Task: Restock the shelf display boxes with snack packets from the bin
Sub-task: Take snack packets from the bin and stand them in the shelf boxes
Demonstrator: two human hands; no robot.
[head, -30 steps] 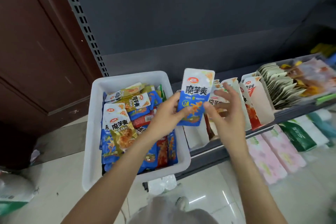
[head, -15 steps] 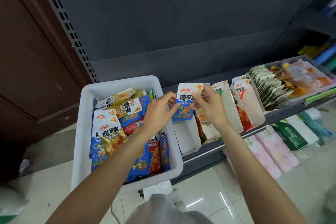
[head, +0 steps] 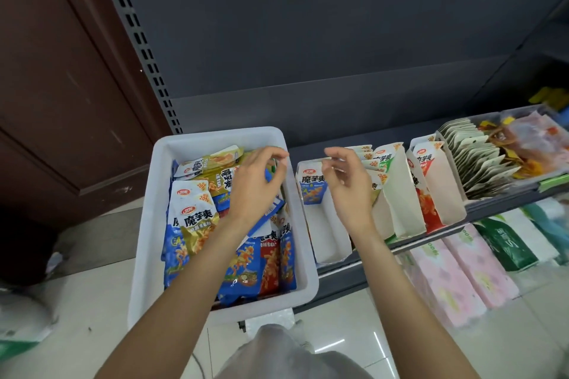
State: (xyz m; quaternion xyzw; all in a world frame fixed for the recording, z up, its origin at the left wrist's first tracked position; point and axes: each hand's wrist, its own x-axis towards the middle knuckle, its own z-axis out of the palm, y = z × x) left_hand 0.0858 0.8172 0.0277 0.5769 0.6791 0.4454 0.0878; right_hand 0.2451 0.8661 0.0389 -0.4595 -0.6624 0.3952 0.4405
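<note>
Forearms reaching up from the near edge toward the white bin [head: 147, 224]. Left hand [head: 254, 191] over the bin's far right corner, fingers loosely curled above the heaped snack packets [head: 197, 221], gripping nothing visibly. Right hand [head: 348, 191] just right of the bin, over the leftmost display box [head: 323, 231], fingers loosely curled, holding nothing. Blue packet [head: 314, 191] upright at that box's far end, bare white floor in front of it. Further right of the bin, more display boxes [head: 400, 203] side by side along the shelf edge [head: 431, 240]. Beyond the bin, bare dark back panel [head: 308, 40].
</note>
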